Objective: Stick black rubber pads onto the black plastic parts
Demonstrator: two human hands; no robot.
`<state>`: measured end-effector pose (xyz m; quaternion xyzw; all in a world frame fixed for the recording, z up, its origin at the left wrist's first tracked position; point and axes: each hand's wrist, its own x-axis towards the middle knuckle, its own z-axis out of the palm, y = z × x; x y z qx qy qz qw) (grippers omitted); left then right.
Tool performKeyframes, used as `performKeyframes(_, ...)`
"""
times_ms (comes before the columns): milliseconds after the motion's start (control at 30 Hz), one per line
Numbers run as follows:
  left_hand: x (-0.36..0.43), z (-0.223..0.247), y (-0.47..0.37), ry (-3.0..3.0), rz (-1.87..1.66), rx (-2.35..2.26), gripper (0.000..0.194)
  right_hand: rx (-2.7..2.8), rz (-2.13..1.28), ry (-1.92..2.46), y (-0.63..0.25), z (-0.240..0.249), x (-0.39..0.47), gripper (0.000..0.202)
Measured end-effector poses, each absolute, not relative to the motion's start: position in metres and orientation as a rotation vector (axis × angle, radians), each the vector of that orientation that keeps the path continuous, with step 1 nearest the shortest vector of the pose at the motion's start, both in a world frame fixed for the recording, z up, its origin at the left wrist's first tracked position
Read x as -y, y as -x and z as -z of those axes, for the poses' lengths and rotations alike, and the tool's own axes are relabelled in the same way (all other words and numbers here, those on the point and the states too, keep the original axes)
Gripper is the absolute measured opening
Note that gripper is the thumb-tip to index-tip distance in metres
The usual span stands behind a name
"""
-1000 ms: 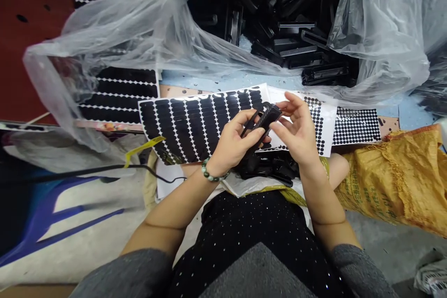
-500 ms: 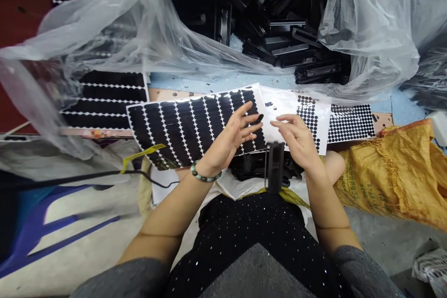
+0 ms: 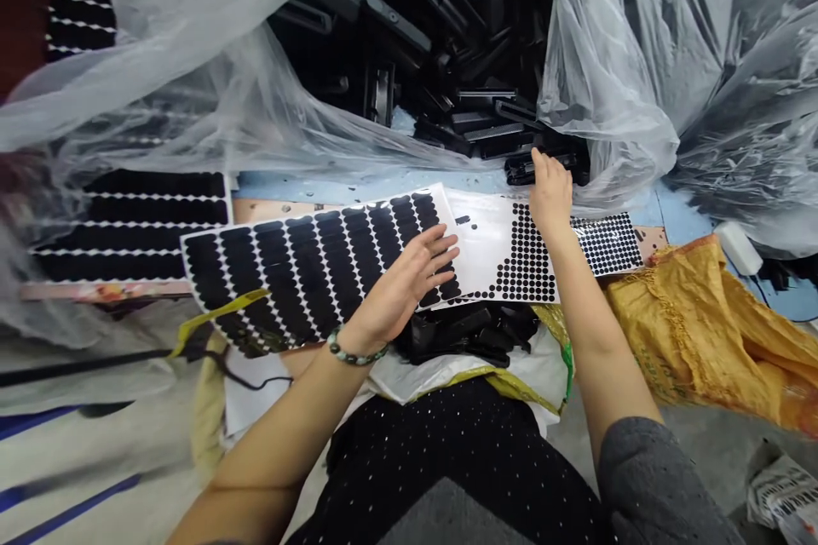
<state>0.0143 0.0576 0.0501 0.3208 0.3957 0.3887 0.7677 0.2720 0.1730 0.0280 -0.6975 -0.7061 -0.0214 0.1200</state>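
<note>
My left hand (image 3: 409, 277) is open, palm turned inward and fingers spread, over the right end of a sheet of long black stickers (image 3: 307, 268). Nothing shows between its fingers. A beaded bracelet circles that wrist. My right hand (image 3: 552, 192) reaches forward with its fingers apart, its fingertips at the near edge of a black plastic part (image 3: 521, 170) on the pile; whether they touch it is unclear. Below its forearm lies a white sheet with small round black stickers (image 3: 527, 260). An open bag (image 3: 402, 383) in front of my lap holds several black parts (image 3: 469, 336).
Behind the sheets is a large heap of black parts (image 3: 447, 43), flanked by clear plastic film (image 3: 256, 102). More sticker sheets (image 3: 141, 226) lie at the left. A yellow woven sack (image 3: 716, 328) is at the right. A black cable (image 3: 83, 366) with a yellow tie crosses the left side.
My right hand has moved forward to the pile, away from my left hand. The black part seen falling or hanging above the bag no longer shows there. The dark sticker at my left fingertips is gone.
</note>
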Motion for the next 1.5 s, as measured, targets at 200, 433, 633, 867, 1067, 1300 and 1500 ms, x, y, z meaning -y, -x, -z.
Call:
performKeyframes(200,-0.058,-0.047,-0.013,-0.748,-0.879,-0.929,0.044,2.122,-0.099,1.771,-0.276,-0.023,-0.199,0.051)
performKeyframes(433,-0.11,-0.041,-0.034,-1.071,-1.09,-1.003,0.046,1.563,-0.702,1.296,-0.235,-0.037,-0.182,0.063)
performKeyframes(633,-0.152,-0.04,-0.073,-1.282,-1.031,-1.062,0.053,1.453,-0.97,1.233,-0.231,-0.025,-0.164,0.078)
performKeyframes(867,-0.148,-0.041,-0.066,-0.736,-1.119,-1.006,0.029,1.529,-0.516,1.448,-0.258,-0.04,-0.14,0.078)
performKeyframes(1067,-0.12,-0.054,-0.068,-0.627,-1.032,-0.775,0.027,1.785,-0.711,1.278,-0.203,-0.06,-0.112,0.077)
performKeyframes(1300,-0.109,-0.056,0.0,-0.883,-1.008,-0.786,0.062,1.863,-1.259,1.192,-0.235,-0.083,-0.106,0.089)
performKeyframes(1500,-0.095,-0.061,0.001,-1.092,-0.644,-0.781,0.044,1.839,-1.229,1.189,-0.224,-0.078,-0.097,0.077)
